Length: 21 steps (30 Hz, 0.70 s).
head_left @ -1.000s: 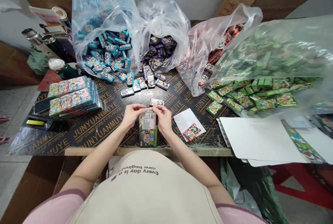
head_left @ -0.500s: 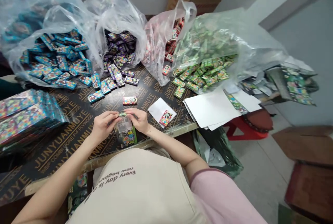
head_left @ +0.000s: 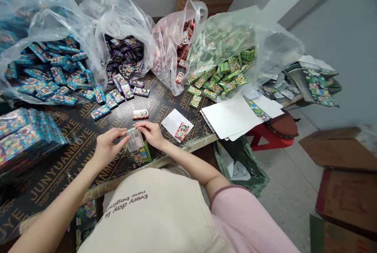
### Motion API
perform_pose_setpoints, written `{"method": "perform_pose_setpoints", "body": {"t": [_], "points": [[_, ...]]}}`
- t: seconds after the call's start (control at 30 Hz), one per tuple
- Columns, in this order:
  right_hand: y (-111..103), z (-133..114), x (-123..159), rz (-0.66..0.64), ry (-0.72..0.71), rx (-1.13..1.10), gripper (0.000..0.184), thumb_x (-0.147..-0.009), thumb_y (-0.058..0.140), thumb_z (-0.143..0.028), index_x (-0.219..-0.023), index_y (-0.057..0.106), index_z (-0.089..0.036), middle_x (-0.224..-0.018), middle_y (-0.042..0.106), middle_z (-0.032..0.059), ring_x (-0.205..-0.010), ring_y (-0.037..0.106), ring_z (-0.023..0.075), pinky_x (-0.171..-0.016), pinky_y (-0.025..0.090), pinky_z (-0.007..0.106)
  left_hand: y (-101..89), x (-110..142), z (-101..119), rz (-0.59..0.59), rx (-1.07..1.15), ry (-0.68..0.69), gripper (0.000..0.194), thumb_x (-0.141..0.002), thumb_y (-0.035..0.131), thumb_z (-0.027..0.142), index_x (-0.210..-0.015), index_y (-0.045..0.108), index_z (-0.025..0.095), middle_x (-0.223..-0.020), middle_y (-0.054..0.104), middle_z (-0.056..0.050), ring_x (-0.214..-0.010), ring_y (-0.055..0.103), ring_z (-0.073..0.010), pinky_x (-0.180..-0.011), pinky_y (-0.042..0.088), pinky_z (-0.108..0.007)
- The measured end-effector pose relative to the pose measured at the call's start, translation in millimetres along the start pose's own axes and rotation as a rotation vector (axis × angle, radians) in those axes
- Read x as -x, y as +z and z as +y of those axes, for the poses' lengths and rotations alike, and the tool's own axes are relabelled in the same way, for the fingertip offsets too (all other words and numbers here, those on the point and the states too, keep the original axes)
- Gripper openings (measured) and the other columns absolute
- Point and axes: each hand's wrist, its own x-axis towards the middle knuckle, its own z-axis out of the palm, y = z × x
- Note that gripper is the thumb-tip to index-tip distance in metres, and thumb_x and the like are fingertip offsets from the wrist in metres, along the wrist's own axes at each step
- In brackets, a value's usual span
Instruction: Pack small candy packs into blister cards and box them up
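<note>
Along the bench's front edge, in the head view, our right hand (head_left: 153, 134) pinches the top of a black-and-green printed packet (head_left: 143, 155); our left hand (head_left: 108, 144) holds thumb and forefinger narrowly parted at its corner, whether gripping we cannot tell. One red-sided box (head_left: 140, 114) lies just beyond.

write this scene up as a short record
left hand: at far end of flat black-and-green printed packet
right hand: at same end
beyond hands: small red printed box
right of hands: square white paper sheet, second red box on it
bags: clear plastic; left to right, blue boxes, purple boxes, red boxes, green boxes
surface: black table, gold lettering
</note>
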Motion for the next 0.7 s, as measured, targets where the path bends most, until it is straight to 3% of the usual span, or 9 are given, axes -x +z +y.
{"method": "perform_pose_setpoints", "body": {"t": [0.1, 0.17, 0.23, 0.3, 0.37, 0.47, 0.53, 0.63, 0.7], "points": [[-14, 0, 2, -0.145, -0.147, 0.259, 0.038, -0.088, 0.052, -0.044, -0.117, 0.062, -0.021, -0.125, 0.061, 0.0102, -0.119, 0.054, 0.0208, -0.104, 0.038, 0.038, -2.1, 2, -14, 0.004, -0.007, -0.034, 0.02, -0.073, 0.068, 0.039, -0.077, 0.071, 0.02, -0.077, 0.07, -0.005, -0.07, 0.064, -0.018, -0.065, 0.051, -0.028], [-36, 5, 9, -0.17, -0.127, 0.52, 0.067, -0.078, 0.064, -0.052, -0.133, 0.049, -0.019, -0.141, 0.046, 0.0159, -0.132, 0.04, 0.0269, -0.108, 0.03, 0.044, -10.2, 3, -37, 0.039, -0.019, -0.097, 0.024, -0.074, 0.066, 0.041, -0.084, 0.072, 0.019, -0.079, 0.069, -0.005, -0.069, 0.063, -0.0176, -0.062, 0.048, -0.027], [-67, 15, 23, -0.121, 0.027, 0.79, 0.09, -0.067, 0.072, -0.057, -0.141, 0.039, -0.019, -0.147, 0.035, 0.0202, -0.136, 0.031, 0.0335, -0.108, 0.025, 0.051, -21.2, 5, -63, 0.096, -0.075, -0.182, 0.026, -0.073, 0.065, 0.041, -0.082, 0.072, 0.019, -0.078, 0.069, -0.006, -0.068, 0.062, -0.0189, -0.062, 0.047, -0.028], [-98, 28, 45, -0.06, 0.23, 1.002, 0.095, -0.062, 0.076, -0.055, -0.143, 0.036, -0.023, -0.147, 0.033, 0.021, -0.135, 0.029, 0.0381, -0.105, 0.023, 0.057, -27.9, 6, -84, 0.108, -0.223, -0.263, 0.022, -0.07, 0.064, 0.04, -0.071, 0.071, 0.019, -0.072, 0.068, -0.007, -0.067, 0.061, -0.0221, -0.065, 0.047, -0.032], [-123, 38, 69, -0.014, 0.369, 1.1, 0.094, -0.062, 0.077, -0.05, -0.142, 0.037, -0.023, -0.141, 0.04, 0.0206, -0.131, 0.035, 0.0377, -0.102, 0.026, 0.055, -20.5, 3, -88, 0.092, -0.392, -0.243, 0.019, -0.07, 0.063, 0.038, -0.066, 0.069, 0.02, -0.077, 0.069, -0.009, -0.078, 0.062, -0.0278, -0.075, 0.047, -0.038], [-139, 44, 93, 0.039, 0.412, 1.102, 0.081, -0.065, 0.073, -0.045, -0.137, 0.043, -0.021, -0.125, 0.053, 0.0154, -0.119, 0.047, 0.0311, -0.099, 0.03, 0.046, 28.2, -16, -64, 0.061, -0.412, -0.053, 0.02, -0.074, 0.062, 0.038, -0.078, 0.07, 0.02, -0.104, 0.067, -0.013, -0.105, 0.056, -0.0333, -0.091, 0.04, -0.044], [-144, 43, 97, 0.1, 0.368, 1.101, 0.076, -0.066, 0.071, -0.042, -0.135, 0.047, -0.021, -0.12, 0.055, 0.0126, -0.115, 0.049, 0.0289, -0.1, 0.029, 0.044, 78.5, -36, -37, -0.044, -0.259, -0.02, 0.025, -0.074, 0.065, 0.043, -0.085, 0.07, 0.021, -0.102, 0.067, -0.013, -0.1, 0.058, -0.0304, -0.089, 0.041, -0.039], [-157, 41, 94, 0.244, 0.363, 1.14, 0.073, -0.07, 0.068, -0.04, -0.136, 0.045, -0.022, -0.122, 0.054, 0.0132, -0.115, 0.049, 0.03, -0.1, 0.028, 0.046, 149.6, -65, -9, -0.177, -0.109, -0.205, 0.04, -0.06, 0.077, 0.048, -0.085, 0.065, 0.019, -0.085, 0.067, -0.011, -0.086, 0.061, -0.0279, -0.077, 0.043, -0.033], [-172, 42, 93, 0.293, 0.431, 1.175, 0.07, -0.072, 0.066, -0.039, -0.136, 0.045, -0.021, -0.125, 0.053, 0.016, -0.117, 0.047, 0.0324, -0.099, 0.027, 0.05, 179.2, -78, -3, -0.181, 0.004, -0.334, 0.04, -0.047, 0.084, 0.039, -0.071, 0.059, 0.02, -0.073, 0.062, -0.006, -0.082, 0.06, -0.0262, -0.072, 0.041, -0.029]]}}
